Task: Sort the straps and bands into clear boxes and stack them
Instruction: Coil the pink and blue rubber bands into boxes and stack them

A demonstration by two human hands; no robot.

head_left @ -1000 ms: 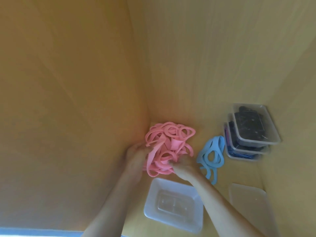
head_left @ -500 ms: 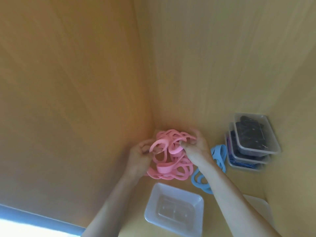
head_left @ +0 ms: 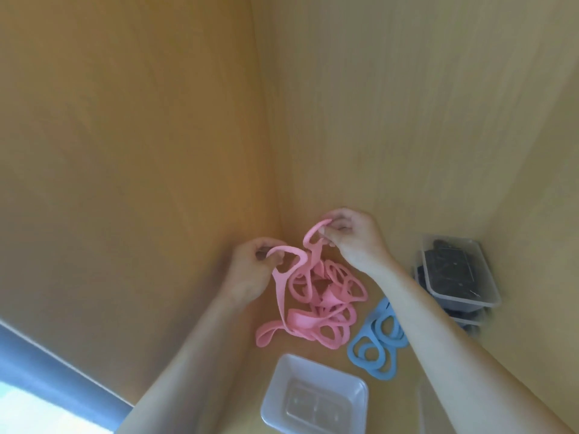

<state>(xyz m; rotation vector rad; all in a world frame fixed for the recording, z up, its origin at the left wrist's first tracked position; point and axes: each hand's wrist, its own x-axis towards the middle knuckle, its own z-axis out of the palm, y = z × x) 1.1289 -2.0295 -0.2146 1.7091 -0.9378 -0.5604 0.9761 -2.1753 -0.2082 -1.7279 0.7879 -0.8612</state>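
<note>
Pink straps [head_left: 316,303] in left hand [head_left: 247,274] and right hand [head_left: 357,241]

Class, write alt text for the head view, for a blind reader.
A person's left hand and right hand each pinch a loop of tangled pink straps. Nearby sit blue bands, an empty clear box and stacked filled boxes.
</note>
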